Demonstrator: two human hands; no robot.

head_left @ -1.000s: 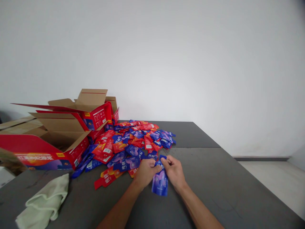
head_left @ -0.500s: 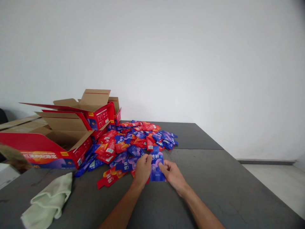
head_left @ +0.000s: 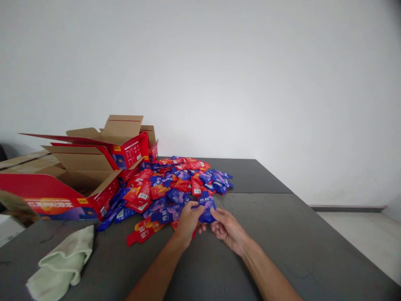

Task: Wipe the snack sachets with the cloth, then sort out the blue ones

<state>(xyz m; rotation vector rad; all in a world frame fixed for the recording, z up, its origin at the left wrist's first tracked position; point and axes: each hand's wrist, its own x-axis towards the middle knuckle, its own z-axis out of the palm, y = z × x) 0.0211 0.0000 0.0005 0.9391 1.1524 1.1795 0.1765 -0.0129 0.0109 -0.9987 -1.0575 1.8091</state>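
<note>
Between my two hands is a blue pouch (head_left: 206,207) with purple fruit printed on it and white lettering near its top. My left hand (head_left: 189,221) pinches its left edge, thumb on the front. From the right, my right hand (head_left: 228,229) grips the lower right edge with thumb and fingers. The pouch looks bent, its lower part tipped away from view. Just left of my left hand lie a red pouch (head_left: 144,230) and another blue pouch (head_left: 167,214), at the front of a heap of red and blue pouches (head_left: 178,184).
Open red cartons (head_left: 84,184) with raised brown flaps stand at the left, beside the heap. A folded pale green cloth (head_left: 64,263) lies at the front left of the dark table (head_left: 266,238). Behind the table rises a white wall (head_left: 250,83).
The blue pouch has gone from flat and upright to bent and shorter in view, its lower edge raised. Both hands stay on it, with their fingers shifted around its lower part.
</note>
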